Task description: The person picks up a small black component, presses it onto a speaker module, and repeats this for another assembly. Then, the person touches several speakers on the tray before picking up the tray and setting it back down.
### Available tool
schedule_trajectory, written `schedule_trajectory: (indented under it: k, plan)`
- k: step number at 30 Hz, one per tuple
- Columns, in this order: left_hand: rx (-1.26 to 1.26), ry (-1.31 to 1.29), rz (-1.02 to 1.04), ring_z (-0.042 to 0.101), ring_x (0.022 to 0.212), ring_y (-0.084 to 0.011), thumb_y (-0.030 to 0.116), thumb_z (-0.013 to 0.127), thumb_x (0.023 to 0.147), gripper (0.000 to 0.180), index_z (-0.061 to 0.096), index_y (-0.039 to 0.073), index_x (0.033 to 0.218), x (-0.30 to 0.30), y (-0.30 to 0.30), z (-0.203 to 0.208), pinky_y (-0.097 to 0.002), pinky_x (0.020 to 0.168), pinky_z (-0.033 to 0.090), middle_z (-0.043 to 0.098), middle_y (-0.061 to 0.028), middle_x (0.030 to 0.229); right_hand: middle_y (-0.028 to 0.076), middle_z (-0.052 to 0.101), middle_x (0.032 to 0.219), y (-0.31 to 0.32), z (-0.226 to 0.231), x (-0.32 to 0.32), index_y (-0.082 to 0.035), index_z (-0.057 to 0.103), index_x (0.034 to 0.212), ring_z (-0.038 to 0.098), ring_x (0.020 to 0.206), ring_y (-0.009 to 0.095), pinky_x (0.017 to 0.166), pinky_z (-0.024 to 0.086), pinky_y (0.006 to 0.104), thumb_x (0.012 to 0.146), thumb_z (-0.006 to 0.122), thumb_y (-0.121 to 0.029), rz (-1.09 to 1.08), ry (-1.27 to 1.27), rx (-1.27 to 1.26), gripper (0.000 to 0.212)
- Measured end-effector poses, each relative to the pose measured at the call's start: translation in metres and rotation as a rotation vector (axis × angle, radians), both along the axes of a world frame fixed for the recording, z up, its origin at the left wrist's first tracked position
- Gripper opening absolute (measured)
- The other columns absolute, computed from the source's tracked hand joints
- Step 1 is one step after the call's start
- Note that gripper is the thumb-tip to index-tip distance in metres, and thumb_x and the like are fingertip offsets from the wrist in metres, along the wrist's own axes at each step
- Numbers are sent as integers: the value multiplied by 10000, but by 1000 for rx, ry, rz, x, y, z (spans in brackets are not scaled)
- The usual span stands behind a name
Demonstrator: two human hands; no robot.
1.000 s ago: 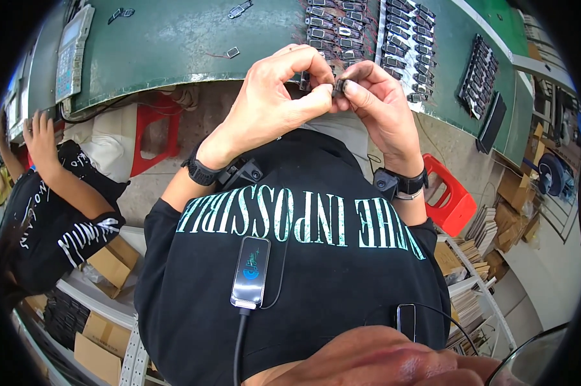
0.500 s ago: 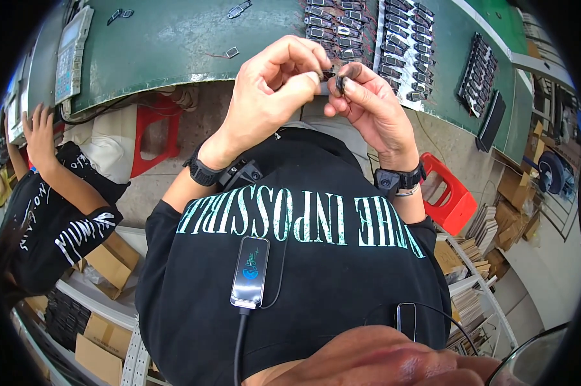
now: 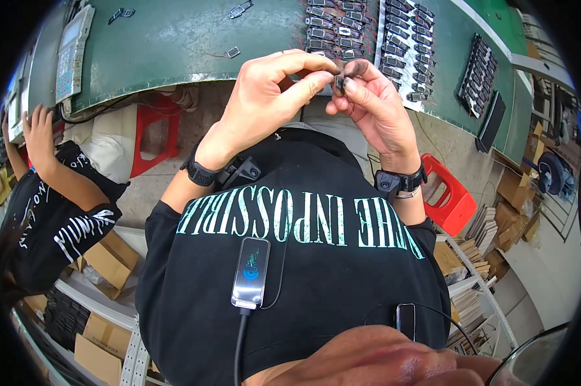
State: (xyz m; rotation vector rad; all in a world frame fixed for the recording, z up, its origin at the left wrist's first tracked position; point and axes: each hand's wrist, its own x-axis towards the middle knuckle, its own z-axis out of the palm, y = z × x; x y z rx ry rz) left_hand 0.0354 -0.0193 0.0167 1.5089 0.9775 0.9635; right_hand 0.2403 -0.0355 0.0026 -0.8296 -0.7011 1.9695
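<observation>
Near the bench's front edge, my two hands meet over a small black part (image 3: 339, 82), too small and covered to make out fully. My right hand (image 3: 384, 110) is closed, pinching the part between thumb and forefinger; the fingertips look darkened. From the other side my left hand (image 3: 259, 96) is closed too, its thumb and forefinger tips pressed together at the part's edge. Just beyond my hands lie rows of small black rectangular modules with thin red wires (image 3: 335, 29), and more modules stand on a white strip (image 3: 403, 55) to their right.
A green bench (image 3: 168, 45) spans the far side. One loose module (image 3: 232, 52) lies on it, left of the rows. A module-filled black tray (image 3: 477, 76) and a dark bar (image 3: 490, 121) sit at right. Red stools (image 3: 448, 196) flank me; a co-worker's hand (image 3: 41, 138) is at left.
My left hand has shifted slightly right and down, its thumb and forefinger closing in on the part. My right hand has stayed nearly in place.
</observation>
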Motion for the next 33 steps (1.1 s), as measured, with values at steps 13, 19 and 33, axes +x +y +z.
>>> schedule_trajectory:
  k: [13,19,33]
  plan:
    - [406,167,65,641,751,-127,2,610,928,66,622,4,992,9,-7,-6,-257,622,512,639,-61,871,57,611,947,-1,-4,-2,-56,545,1169,631,802,114,826,592,344,964,647,-128,49,128,-15,240]
    - [80,-86,33,629,764,-124,5,543,964,62,570,-6,1018,-5,-14,-10,-260,624,498,561,-32,781,59,599,954,0,5,-8,-67,533,1145,594,805,119,818,569,337,956,659,-132,46,144,-48,236]
    - [635,159,194,644,676,-173,66,749,828,134,730,57,961,-4,7,5,-283,597,520,708,-64,873,41,550,947,5,-1,-6,-74,533,1189,514,782,100,776,516,305,961,649,-128,116,331,-176,261]
